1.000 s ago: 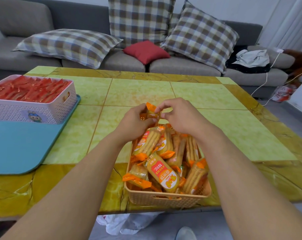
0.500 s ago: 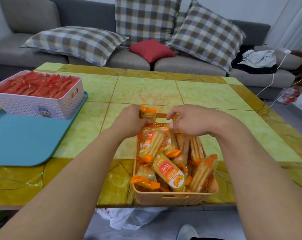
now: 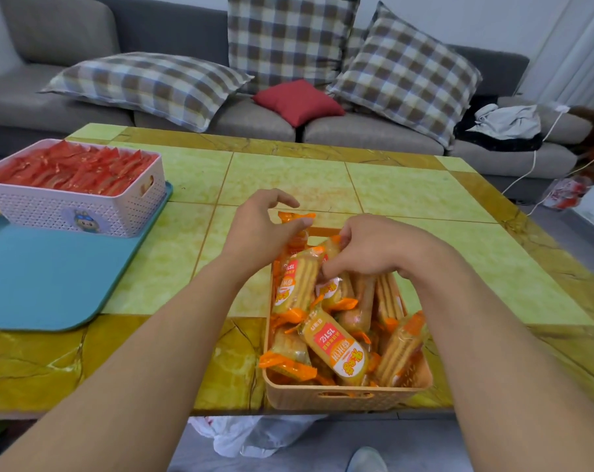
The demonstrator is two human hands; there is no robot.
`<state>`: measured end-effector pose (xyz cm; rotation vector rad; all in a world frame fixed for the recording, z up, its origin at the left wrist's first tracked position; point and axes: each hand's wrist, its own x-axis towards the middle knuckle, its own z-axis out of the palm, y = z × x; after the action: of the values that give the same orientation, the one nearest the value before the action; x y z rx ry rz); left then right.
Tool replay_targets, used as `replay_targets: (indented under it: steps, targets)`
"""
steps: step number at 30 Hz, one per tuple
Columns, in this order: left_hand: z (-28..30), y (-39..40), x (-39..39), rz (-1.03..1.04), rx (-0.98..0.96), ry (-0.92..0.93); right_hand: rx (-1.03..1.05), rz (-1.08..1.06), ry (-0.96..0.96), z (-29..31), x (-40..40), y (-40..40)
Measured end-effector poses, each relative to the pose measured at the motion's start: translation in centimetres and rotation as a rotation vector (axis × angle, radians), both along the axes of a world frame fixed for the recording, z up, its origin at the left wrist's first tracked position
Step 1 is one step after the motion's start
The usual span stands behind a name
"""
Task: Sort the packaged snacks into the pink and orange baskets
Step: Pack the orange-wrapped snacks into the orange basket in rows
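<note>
While both baskets are sitting full on the glossy green-and-yellow tiled table, I am working at the woven orange plastic basket near the front edge, heaped with orange-wrapped biscuit packets. My left hand is hovering at its far rim, fingers loosely spread and holding nothing that I can see. My right hand is curling down onto the top packets; whether it is pinching one I cannot tell. They are looking light, crinkly and slick, the biscuits breakable, so I am judging the crimped ends safest. Across the table, red sachets are filling the pink perforated basket on a teal tray. Behind, checked cushions are lining a grey sofa.
</note>
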<state>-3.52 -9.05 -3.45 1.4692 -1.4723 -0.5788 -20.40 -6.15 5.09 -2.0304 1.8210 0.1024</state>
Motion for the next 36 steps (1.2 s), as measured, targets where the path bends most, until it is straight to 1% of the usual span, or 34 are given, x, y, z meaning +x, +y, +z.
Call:
replay_targets:
  steps: [3, 6, 7, 9, 13, 17, 22, 27, 34, 36]
  targets:
    - [-0.4, -0.2, 0.2, 0.013, 0.014, -0.088, -0.083, -0.068, -0.219, 0.9, -0.3, -0.1]
    - [-0.6, -0.1, -0.1, -0.001, 0.060, -0.090, -0.224, -0.177, -0.536, 1.1, -0.8, -1.4]
    - [-0.7, -0.1, -0.3, -0.013, 0.081, -0.081, -0.272, -0.200, -0.601, 0.9, -0.9, -1.9]
    - [-0.9, -0.2, -0.6, -0.040, 0.116, -0.066, -0.318, -0.188, -0.567, 0.3, -1.3, -2.9]
    - [-0.9, -0.3, -0.9, -0.019, 0.172, -0.070, -0.275, -0.168, -0.392, -1.4, -1.6, -3.6]
    - [-0.8, -0.3, -1.3, 0.018, 0.177, -0.056, -0.362, -0.153, -0.292, -2.2, -1.6, -4.1]
    - [-1.0, 0.1, -1.2, -0.003, 0.151, -0.028, -0.359, -0.018, -0.266, -3.3, -1.2, -4.3]
    - [-1.5, 0.8, -1.3, 0.036, 0.136, -0.041, -0.423, -0.035, -0.257, -4.0, -0.7, -4.7]
    - [-1.0, 2.6, 0.4, 0.031, 0.172, -0.072, -0.342, 0.024, -0.231, -3.3, 1.2, -4.5]
    - [-0.8, 3.4, 1.5, 0.024, 0.186, -0.112, -0.314, 0.066, -0.233, -3.2, 1.5, -4.3]
